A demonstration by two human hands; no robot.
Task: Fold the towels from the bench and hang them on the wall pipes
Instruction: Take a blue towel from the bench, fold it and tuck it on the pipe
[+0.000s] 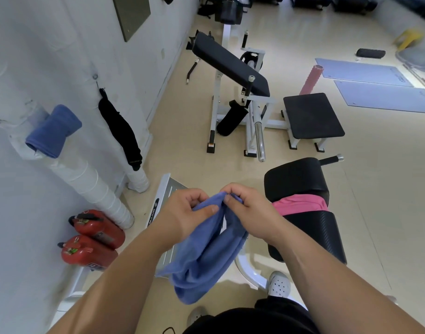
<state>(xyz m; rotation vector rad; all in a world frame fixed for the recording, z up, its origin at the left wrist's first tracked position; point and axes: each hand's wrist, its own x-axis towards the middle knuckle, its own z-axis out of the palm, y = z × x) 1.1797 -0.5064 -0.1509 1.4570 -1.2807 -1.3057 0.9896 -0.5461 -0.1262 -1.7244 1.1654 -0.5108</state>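
Blue folded towel (53, 131) is draped over the slanted white wrapped pipe (93, 189) on the left wall. Just right of it a black strap (120, 131) hangs from a wall hook, its lower end near a second wrapped pipe (138, 179) that runs down to the floor. Two red fire extinguishers (98, 229) sit side by side on the floor at the foot of the slanted pipe, near left. Centre, near: left hand (185, 213) pinches the top edge of a second blue towel (206, 259), thumb on the near face, fingers curled behind. Right hand (247, 208) is just beside it and pinches the same edge the same way; the two hands are almost touching at the top fold. That towel hangs down from both grips, doubled over in loose folds, clear of the floor and in front of the person's legs. A white shoe (280, 284) shows below, right of the hanging towel. Right of the hands: black padded bench (300, 179), with a pink towel (300, 204) lying bunched across it between the upper and lower pads. Far centre: an angled black pad on a white frame (230, 66), with a small black seat (312, 116) to its right. Behind the seat is a pink foam roller (311, 79); grey floor mats (365, 72) lie far right.
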